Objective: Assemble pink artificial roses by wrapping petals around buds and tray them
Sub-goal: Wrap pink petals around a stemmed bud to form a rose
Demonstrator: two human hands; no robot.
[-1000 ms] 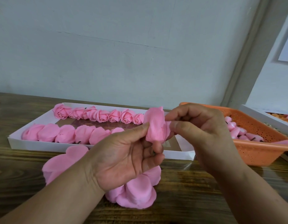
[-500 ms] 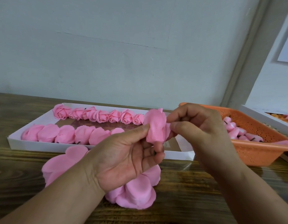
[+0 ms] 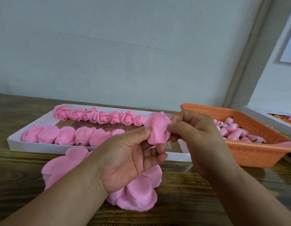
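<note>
Hands (image 3: 125,159) (image 3: 195,132) both pinching rose (image 3: 158,130), before white tray (image 3: 92,148), orange basket (image 3: 255,154) beside.

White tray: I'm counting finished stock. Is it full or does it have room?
Room left. The white tray holds two rows of roses, with bare floor at its right end.

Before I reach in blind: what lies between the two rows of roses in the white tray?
Head view: bare brownish tray floor, nothing on it.
</note>
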